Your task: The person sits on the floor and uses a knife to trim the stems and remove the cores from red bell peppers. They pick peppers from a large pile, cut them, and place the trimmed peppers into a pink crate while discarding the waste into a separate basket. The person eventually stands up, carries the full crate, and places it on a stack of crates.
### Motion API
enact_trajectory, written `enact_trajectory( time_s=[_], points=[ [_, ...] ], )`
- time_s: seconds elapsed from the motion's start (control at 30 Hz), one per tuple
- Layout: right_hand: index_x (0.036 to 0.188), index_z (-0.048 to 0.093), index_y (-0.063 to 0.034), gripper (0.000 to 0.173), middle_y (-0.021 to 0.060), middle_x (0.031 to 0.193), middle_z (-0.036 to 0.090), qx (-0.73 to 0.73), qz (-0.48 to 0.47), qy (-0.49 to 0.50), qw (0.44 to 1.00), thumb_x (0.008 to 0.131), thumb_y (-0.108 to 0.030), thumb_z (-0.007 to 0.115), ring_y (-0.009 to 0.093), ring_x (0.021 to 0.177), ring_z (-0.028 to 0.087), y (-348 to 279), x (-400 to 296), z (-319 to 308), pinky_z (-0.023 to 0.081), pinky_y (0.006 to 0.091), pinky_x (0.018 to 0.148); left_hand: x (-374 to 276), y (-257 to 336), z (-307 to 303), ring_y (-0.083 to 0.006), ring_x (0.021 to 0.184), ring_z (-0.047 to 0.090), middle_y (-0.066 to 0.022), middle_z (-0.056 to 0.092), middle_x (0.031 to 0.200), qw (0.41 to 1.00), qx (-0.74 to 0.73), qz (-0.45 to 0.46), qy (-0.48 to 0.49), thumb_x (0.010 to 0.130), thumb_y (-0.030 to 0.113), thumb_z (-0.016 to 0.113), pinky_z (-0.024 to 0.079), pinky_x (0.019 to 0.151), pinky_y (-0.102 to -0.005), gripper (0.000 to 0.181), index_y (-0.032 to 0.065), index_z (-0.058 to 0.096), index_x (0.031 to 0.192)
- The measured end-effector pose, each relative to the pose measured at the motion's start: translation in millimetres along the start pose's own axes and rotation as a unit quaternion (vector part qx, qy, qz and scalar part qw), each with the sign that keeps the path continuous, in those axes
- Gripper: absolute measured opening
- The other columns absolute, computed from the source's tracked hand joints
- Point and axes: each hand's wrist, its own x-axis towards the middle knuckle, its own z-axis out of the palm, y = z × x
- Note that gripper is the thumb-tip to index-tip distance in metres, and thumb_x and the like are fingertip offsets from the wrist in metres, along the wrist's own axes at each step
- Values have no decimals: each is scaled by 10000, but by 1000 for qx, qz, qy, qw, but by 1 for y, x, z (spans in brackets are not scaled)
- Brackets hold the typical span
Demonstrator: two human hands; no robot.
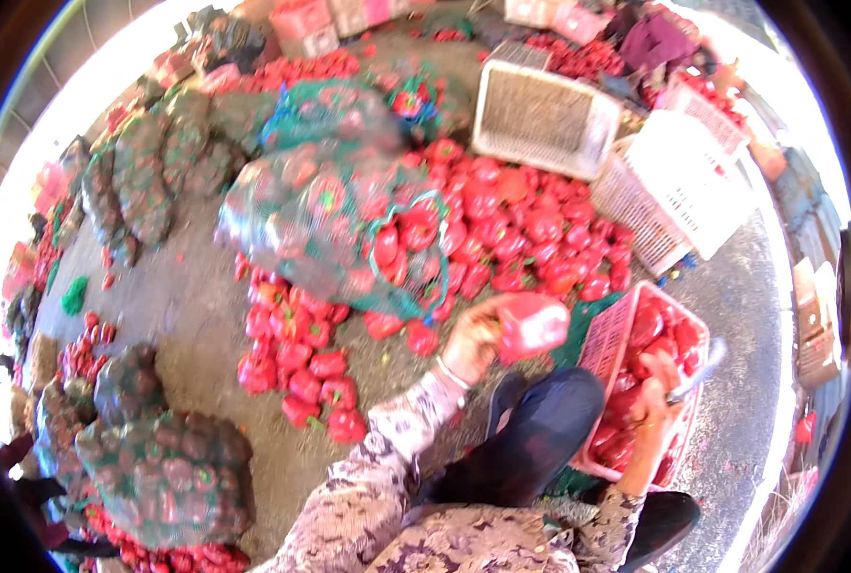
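My left hand (468, 347) grips a glossy red bell pepper (536, 328) above the floor, in front of my knee. My right hand (652, 394) is over a pink plastic crate (601, 336) that holds red bell peppers (615, 422). From that hand a blurred metal-bladed tool (704, 367) sticks out to the right; its exact kind is unclear. Just ahead of my left hand spreads a heap of red bell peppers (507, 229). Beside it lies a green mesh sack (303, 215) full of peppers, its open mouth toward the heap.
An upended white plastic crate (547, 118) and stacked crates (647, 204) stand beyond the heap. A smaller group of loose peppers (303, 369) lies on the concrete floor to the left. Filled mesh sacks (171, 476) sit at lower left, others (142, 179) at upper left.
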Motion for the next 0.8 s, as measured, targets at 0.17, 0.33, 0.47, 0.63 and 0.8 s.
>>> enact_trajectory(
  time_s=[0.17, 0.33, 0.47, 0.63, 0.8],
  points=[
    [1404, 438, 16, 625, 17, 729, 610, 186, -17, -110, 976, 833, -88, 669, 56, 417, 401, -4, 1, 5, 293, 218, 383, 18, -43, 143, -151, 1109, 613, -80, 639, 1230, 971, 102, -99, -194, 752, 34, 769, 479, 1000, -322, 648, -39, 536, 1352],
    [1185, 528, -48, 390, 1, 626, 535, 299, -14, 52, 953, 869, -205, 693, 100, 432, 458, 14, -10, -42, 390, 244, 381, 12, -103, 200, -132, 1064, 610, -59, 644, 1149, 978, 75, -135, -141, 862, 54, 752, 486, 970, -276, 462, -26, 572, 1279],
    [1251, 480, -93, 418, 9, 685, 561, 370, -12, 120, 921, 895, -185, 679, 117, 475, 524, 28, -16, -64, 439, 246, 380, -6, -132, 224, -158, 1170, 549, -79, 569, 1255, 973, 86, -121, -174, 802, 58, 810, 451, 1027, -299, 628, -20, 500, 1343],
    [1238, 486, -79, 411, 12, 692, 562, 352, -56, 151, 922, 886, -129, 692, 118, 457, 495, 32, -17, -65, 423, 243, 384, 4, -159, 220, -169, 1191, 551, -96, 561, 1270, 960, 183, -60, -204, 732, -32, 830, 474, 1036, -326, 722, -19, 471, 1358],
    [1253, 479, -84, 371, -17, 646, 506, 283, -53, 109, 951, 921, -103, 644, 102, 425, 454, 32, -14, -74, 403, 239, 363, 10, -157, 219, -169, 1178, 562, -88, 554, 1249, 937, 267, -2, -226, 703, -55, 801, 476, 1039, -329, 695, -8, 490, 1324]
  ],
)
